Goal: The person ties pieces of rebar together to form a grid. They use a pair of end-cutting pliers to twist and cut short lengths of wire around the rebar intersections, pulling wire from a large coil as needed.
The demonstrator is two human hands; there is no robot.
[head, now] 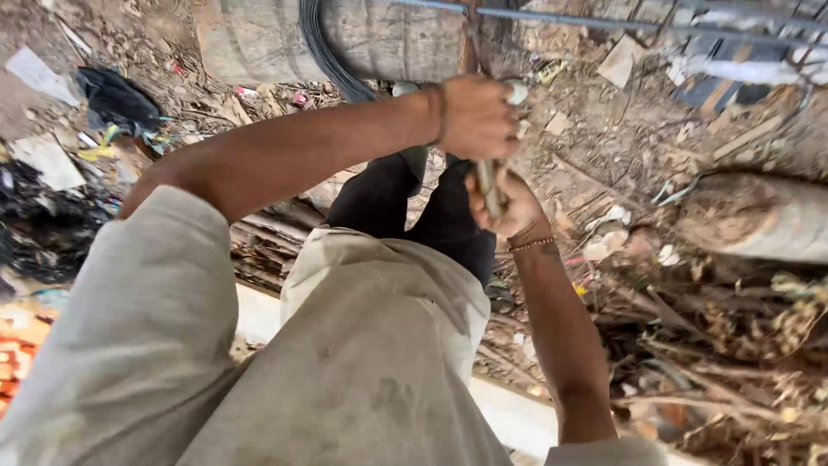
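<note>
My left hand is closed in a fist around a vertical rusty bar, where it meets a horizontal steel bar running along the top. A pale tool end pokes out beside the fist. Just below, my right hand, with a bead bracelet at the wrist, grips a slim grey metal tool that points up toward the left fist. The two hands nearly touch. What lies between the palms is hidden.
A bundle of dark wire curves over a grey concrete cylinder at the top. Another concrete cylinder lies at right. Rubble, sticks and scraps cover the ground; a black bag lies upper left. My grey-trousered legs fill the bottom.
</note>
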